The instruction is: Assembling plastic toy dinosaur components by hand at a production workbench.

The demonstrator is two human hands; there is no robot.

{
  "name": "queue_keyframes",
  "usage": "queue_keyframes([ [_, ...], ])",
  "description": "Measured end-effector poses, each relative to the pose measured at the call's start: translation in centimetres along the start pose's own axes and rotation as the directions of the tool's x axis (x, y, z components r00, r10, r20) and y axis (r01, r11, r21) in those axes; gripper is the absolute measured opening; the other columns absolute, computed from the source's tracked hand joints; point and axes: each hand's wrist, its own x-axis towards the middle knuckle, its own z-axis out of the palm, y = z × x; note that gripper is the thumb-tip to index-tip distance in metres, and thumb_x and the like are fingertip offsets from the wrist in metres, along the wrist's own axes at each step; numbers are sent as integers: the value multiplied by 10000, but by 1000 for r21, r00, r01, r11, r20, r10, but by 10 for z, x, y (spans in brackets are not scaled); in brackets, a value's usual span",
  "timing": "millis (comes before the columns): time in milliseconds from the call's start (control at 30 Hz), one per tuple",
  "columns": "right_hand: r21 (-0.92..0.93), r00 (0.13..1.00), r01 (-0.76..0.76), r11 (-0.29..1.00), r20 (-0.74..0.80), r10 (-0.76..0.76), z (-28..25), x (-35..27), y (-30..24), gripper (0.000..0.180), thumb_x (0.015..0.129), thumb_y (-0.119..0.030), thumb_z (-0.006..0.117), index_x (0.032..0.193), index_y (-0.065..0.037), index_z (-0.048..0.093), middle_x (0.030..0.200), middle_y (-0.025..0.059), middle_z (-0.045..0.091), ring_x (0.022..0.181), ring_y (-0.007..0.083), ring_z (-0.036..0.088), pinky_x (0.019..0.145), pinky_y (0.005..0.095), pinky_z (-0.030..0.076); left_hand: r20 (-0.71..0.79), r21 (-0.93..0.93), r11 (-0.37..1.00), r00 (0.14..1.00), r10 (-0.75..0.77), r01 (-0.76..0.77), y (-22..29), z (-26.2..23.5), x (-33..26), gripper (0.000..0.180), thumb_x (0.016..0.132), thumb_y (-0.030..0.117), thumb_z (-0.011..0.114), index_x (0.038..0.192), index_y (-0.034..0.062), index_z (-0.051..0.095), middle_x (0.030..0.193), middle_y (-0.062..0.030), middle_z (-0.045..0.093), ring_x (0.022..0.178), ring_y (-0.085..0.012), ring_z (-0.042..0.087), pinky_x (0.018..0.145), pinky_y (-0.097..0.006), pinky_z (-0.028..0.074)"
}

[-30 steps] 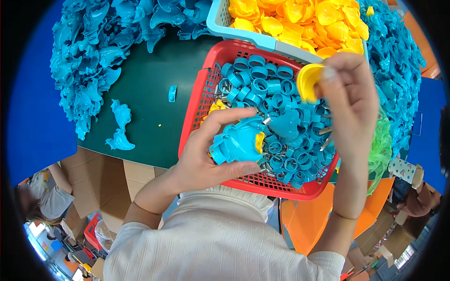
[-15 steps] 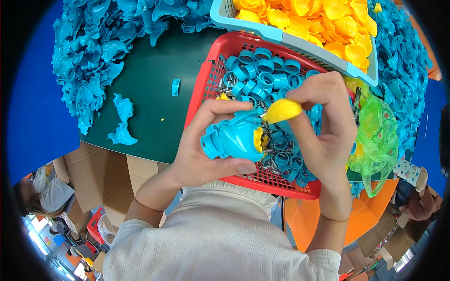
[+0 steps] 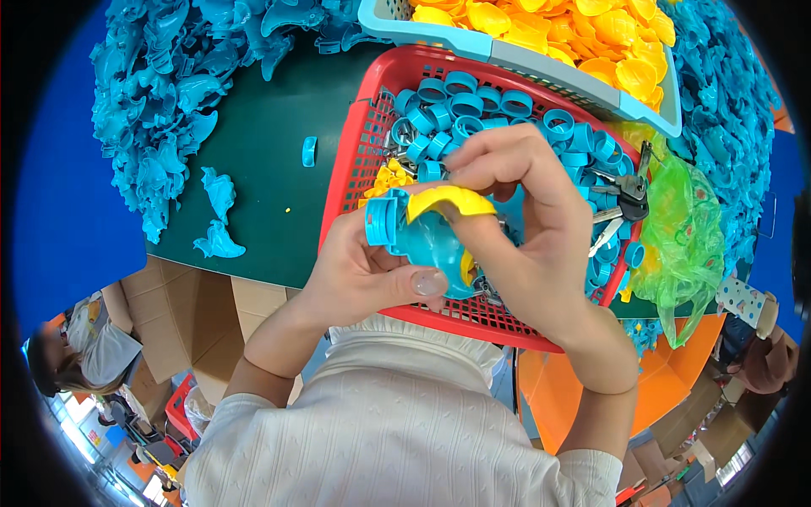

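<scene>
My left hand (image 3: 363, 266) is closed round a hollow blue plastic shell (image 3: 427, 241) with a ringed neck at its left end. Between the thumb and fingers of my right hand (image 3: 528, 224) is a curved yellow plastic piece (image 3: 452, 201), held against the upper side of the blue shell. A bit of yellow also shows at the shell's right end. Both hands are above a red basket (image 3: 338, 182) holding many blue rings (image 3: 467, 104), small metal parts and small yellow pieces (image 3: 389, 179). My fingers hide part of the shell's far side.
A light blue basket (image 3: 473, 42) of yellow shells (image 3: 612, 29) stands behind the red one. Blue shell heaps (image 3: 160, 110) lie left and right. Keys (image 3: 629, 198) rest on the red basket's right side, by a green plastic bag (image 3: 688, 228). One blue ring (image 3: 309, 151) lies on the table.
My right hand has moved left, bringing the yellow piece onto the blue shell. The shell has turned in my left hand, its neck now higher. The keys have come into sight.
</scene>
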Motion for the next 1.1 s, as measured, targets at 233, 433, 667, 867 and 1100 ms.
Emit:
queue_keyframes([
  [233,-236,996,86,968,55,-75,-3,4,-3,185,718,82,603,856,-23,542,843,57,512,717,97,486,616,214,399,-43,11,993,992,119,-119,-4,1,-1,465,783,154,695,1142,-27,463,940,-95,601,815,-164,615,680,-300,540],
  [433,-96,989,133,987,-52,-138,-1,4,-1,195,718,81,621,845,-17,510,818,66,525,705,111,494,630,220,406,-59,131,957,962,267,-258,-11,1,0,470,813,216,665,1163,-19,458,1027,-86,575,906,-163,594,740,-308,528],
  [667,-157,974,225,962,56,-219,0,6,6,220,686,112,620,816,-19,500,831,94,547,753,164,545,673,256,428,-18,86,985,989,149,-147,-5,-1,-2,438,876,285,572,1182,1,440,940,-71,581,848,-141,603,699,-284,536],
  [867,-252,940,328,911,-11,-341,4,6,5,244,594,118,647,770,-6,531,714,99,548,642,242,544,547,305,424,-9,96,991,995,98,-96,-1,1,-1,431,872,280,580,1172,-1,449,909,-65,585,810,-135,605,668,-269,532],
  [1100,-386,906,405,829,48,-420,5,2,4,249,606,122,630,782,-6,509,709,106,540,619,252,543,524,314,439,-28,130,983,991,134,-129,-2,3,-3,437,874,271,580,1196,7,447,904,-56,574,774,-119,593,654,-254,522],
])
